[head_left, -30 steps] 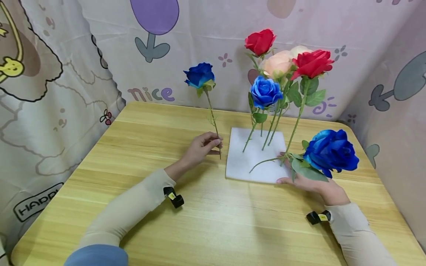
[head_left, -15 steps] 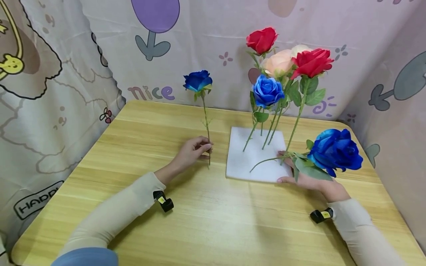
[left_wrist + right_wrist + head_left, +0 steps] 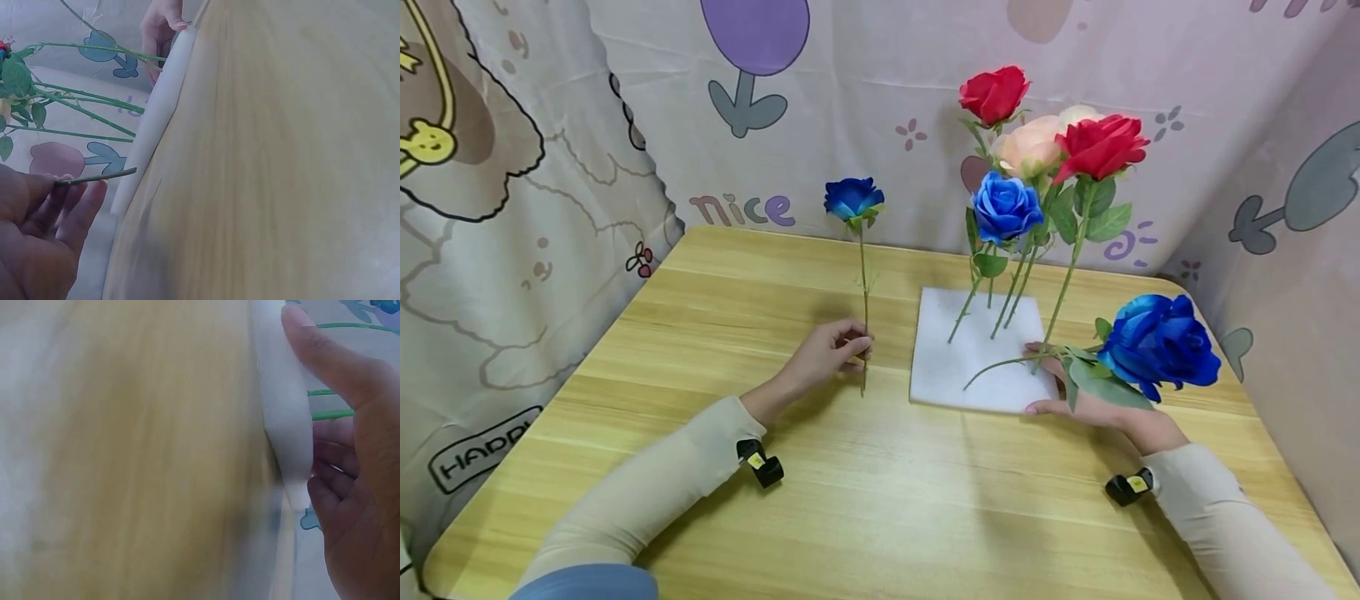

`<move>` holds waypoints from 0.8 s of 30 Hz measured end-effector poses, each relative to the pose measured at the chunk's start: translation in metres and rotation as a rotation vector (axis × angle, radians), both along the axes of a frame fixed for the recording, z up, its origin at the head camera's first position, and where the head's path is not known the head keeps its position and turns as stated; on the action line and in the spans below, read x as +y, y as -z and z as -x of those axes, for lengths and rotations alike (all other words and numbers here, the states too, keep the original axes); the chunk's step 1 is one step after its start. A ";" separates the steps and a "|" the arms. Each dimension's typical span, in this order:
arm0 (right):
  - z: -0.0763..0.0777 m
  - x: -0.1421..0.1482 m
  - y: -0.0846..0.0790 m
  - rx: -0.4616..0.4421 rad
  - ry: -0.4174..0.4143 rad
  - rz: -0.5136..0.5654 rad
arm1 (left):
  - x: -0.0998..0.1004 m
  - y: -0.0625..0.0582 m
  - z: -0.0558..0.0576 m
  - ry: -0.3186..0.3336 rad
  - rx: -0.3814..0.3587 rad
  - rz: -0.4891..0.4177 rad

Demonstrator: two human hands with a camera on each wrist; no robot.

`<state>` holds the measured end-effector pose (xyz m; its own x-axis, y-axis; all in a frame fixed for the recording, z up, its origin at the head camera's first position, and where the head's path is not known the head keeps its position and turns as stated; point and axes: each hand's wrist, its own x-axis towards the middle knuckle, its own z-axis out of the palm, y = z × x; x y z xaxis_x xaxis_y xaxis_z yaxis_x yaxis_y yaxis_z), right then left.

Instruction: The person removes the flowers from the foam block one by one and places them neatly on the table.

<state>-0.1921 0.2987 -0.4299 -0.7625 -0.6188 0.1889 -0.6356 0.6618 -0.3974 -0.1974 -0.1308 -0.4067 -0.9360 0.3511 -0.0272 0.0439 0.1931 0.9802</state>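
Observation:
My left hand (image 3: 826, 354) pinches the thin stem of an artificial blue rose (image 3: 854, 200), held upright left of a white foam board (image 3: 940, 367). In the left wrist view, the bare lower end of the stem (image 3: 106, 177) juts past the fingertips. My right hand (image 3: 1097, 410) grips the board's near right corner; the right wrist view has the thumb (image 3: 312, 344) on one edge and the other fingers curled at another. A large blue rose (image 3: 1161, 346) leans out over this hand on a bent stem, partly covering it.
Several more artificial flowers stand in the board: a blue rose (image 3: 1007, 208), red roses (image 3: 1101, 146), a peach one (image 3: 1028, 146) and a whitish one behind. The wooden table (image 3: 880, 500) ends at a patterned cloth (image 3: 865, 100) at the back and sides.
My left hand has drawn left and toward me with the blue rose, away from the board, and the stem has become more upright. The right hand has stayed at the board.

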 end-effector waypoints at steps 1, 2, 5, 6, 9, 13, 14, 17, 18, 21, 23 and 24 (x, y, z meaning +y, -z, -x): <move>0.000 0.000 0.001 -0.009 -0.002 0.013 | 0.000 0.000 0.000 0.001 -0.008 0.003; -0.001 0.000 0.001 -0.019 -0.009 0.036 | 0.000 0.001 0.000 0.003 -0.017 0.006; -0.001 0.002 0.004 -0.032 -0.032 0.072 | -0.001 0.002 0.000 0.014 -0.034 0.020; 0.000 0.002 0.004 -0.033 -0.044 0.080 | -0.001 0.003 0.000 0.018 -0.039 0.027; 0.002 0.005 0.004 -0.061 -0.052 0.068 | -0.001 0.003 0.000 0.027 -0.060 0.043; 0.006 0.007 0.004 -0.046 -0.063 0.033 | -0.001 0.004 0.000 0.040 -0.074 0.050; 0.008 0.007 0.005 -0.026 -0.074 0.030 | -0.001 0.004 0.001 0.044 -0.072 0.052; 0.012 0.009 0.010 0.053 -0.099 0.011 | 0.000 0.005 0.001 0.052 -0.068 0.061; 0.014 0.009 0.011 0.074 -0.101 0.004 | 0.000 0.005 0.001 0.054 -0.069 0.063; 0.013 0.009 0.010 0.071 -0.093 0.004 | 0.001 0.006 0.001 0.055 -0.079 0.072; 0.011 0.007 0.007 0.038 -0.084 0.027 | 0.002 0.007 0.001 0.053 -0.090 0.080; 0.010 0.006 0.006 0.014 -0.078 0.040 | 0.002 0.007 0.002 0.052 -0.096 0.086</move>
<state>-0.2017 0.3049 -0.4356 -0.7093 -0.6681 0.2248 -0.6903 0.5938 -0.4134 -0.1991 -0.1287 -0.4134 -0.9084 0.3911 -0.1478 -0.0370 0.2768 0.9602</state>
